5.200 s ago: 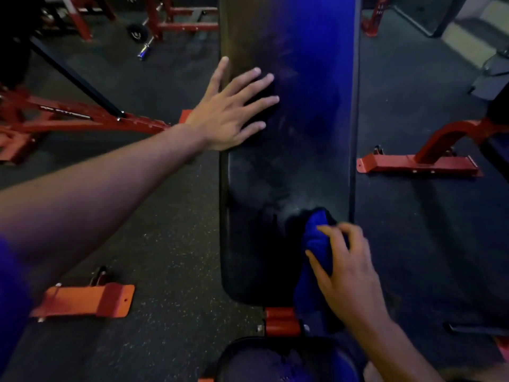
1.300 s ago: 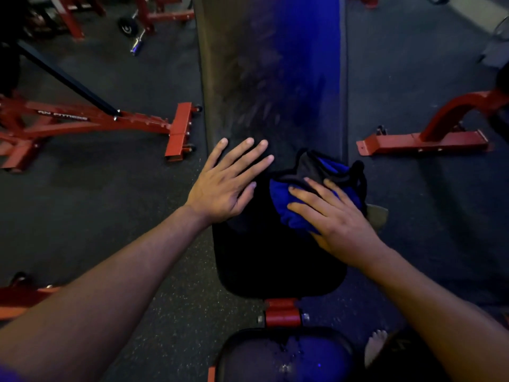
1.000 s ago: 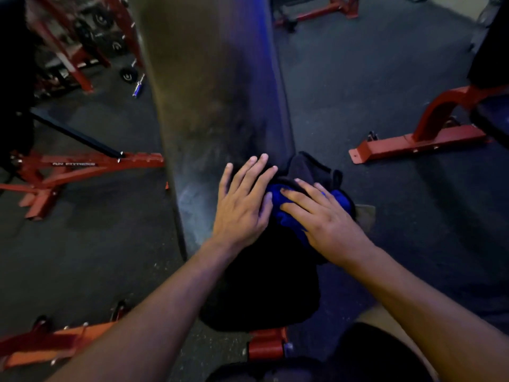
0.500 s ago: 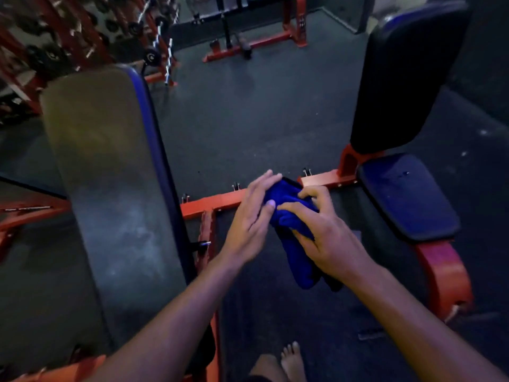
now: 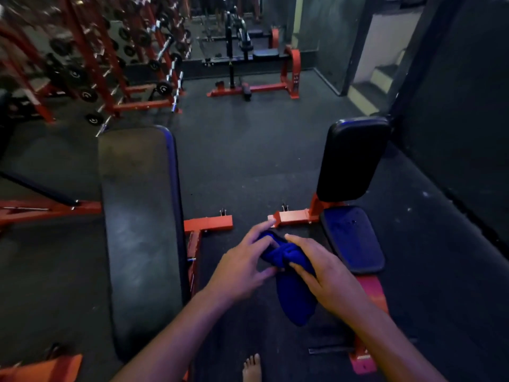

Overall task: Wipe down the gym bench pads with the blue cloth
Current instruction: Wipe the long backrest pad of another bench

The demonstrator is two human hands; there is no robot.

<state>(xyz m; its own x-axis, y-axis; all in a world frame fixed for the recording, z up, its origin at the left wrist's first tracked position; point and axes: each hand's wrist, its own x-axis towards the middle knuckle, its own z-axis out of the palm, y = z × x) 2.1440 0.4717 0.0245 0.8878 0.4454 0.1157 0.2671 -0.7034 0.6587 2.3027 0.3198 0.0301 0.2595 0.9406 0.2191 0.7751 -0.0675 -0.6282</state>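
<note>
Both hands are off the pad (image 5: 140,216) now, mid-frame over the floor: right hand (image 5: 327,274) grips the cloth (image 5: 292,279), left hand (image 5: 242,266) pinches its bunched top.

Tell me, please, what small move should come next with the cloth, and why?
Probably carry the blue cloth right, onto the seat pad of the upright bench. Both the left hand and right hand hold it bunched in the air between benches, touching no pad, and that seat lies nearest.
</note>
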